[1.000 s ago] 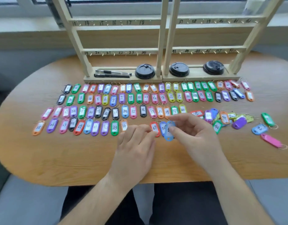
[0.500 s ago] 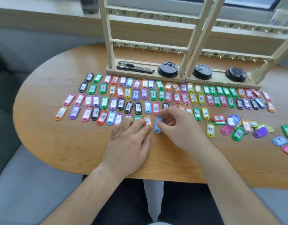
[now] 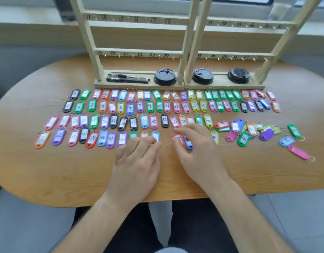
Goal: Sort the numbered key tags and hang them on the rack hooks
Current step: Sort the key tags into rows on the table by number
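Wooden and oval, the counter [image 3: 48, 170] carries the numbered key tags [image 3: 121, 106] laid flat in four rows, label side up. The two rows nearer the rack read upward from 1 on the left; the two nearer rows begin in the twenties. To the right of the rows sits a loose pile of tags [image 3: 248, 130], some overlapping. Three more lie apart beyond it: a green tag [image 3: 294, 131], a light blue tag [image 3: 286, 140] and a pink tag [image 3: 299, 152].

At the back of the counter stands the pale wooden rack [image 3: 139, 52], its rails marked with handwritten numbers above small brass hooks [image 3: 132, 56] — no tag hangs on those in view. Two black pens [image 3: 128, 78] and three black cup lids [image 3: 164, 77] lie on its base.

Both hands work at the nearest row, close together but not touching. The left hand [image 3: 137, 161] lies palm down with fingers straight, its tips on a pale blue tag [image 3: 155, 136] at the end of that row. The right hand [image 3: 197, 152] is bent over a red tag [image 3: 178, 139] and a blue tag [image 3: 188, 144] — whether it pinches them or only touches them cannot be told.
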